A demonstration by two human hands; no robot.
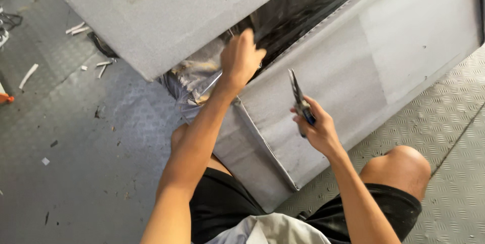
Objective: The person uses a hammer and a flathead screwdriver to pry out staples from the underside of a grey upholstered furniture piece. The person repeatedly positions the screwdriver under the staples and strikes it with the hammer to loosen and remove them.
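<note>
My left hand [241, 58] reaches forward and grips the edge of a shiny black plastic sheet [293, 11] that lines the gap between two grey fabric-covered panels. My right hand [316, 128] is held closer to me and is closed around the blue handles of a pair of pliers [298, 95], whose metal jaws point up and away. The lower grey panel [348, 77] lies in front of my knees. The upper grey panel [166, 11] overhangs the plastic. Crumpled plastic wrap [194, 77] bunches under my left wrist.
I crouch on grey metal tread-plate floor [439, 123], with my right knee [399, 165] beside the panel. White scraps [76, 28] and small debris lie on the floor at the left. An orange object [5, 97] sits at the left edge.
</note>
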